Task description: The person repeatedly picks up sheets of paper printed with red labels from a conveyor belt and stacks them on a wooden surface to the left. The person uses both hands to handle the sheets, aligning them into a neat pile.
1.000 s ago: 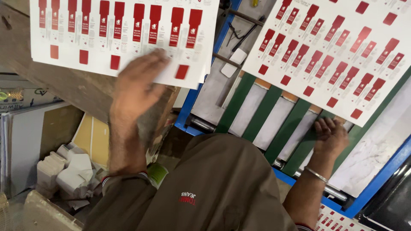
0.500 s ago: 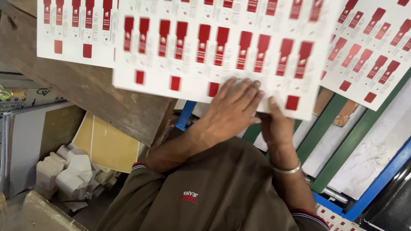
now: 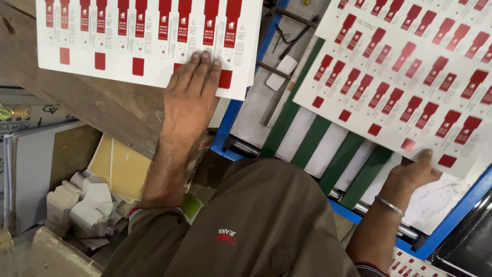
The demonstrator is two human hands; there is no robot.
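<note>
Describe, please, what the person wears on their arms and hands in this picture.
Both hands are bare, no gloves. The left hand has no ring or band showing. The right hand has a thin silver bangle at the wrist. Olive-brown sleeves are pushed up, showing red-edged cuffs.

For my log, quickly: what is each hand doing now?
Left hand: open, flat on the left printed sheet.
Right hand: gripping the right printed sheet edge.

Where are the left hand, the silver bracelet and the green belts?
left hand (image 3: 190, 97), head view, on the back of the hand
silver bracelet (image 3: 390, 205), head view, on the band across the wrist
green belts (image 3: 313, 139), head view, on one belt's middle
</note>
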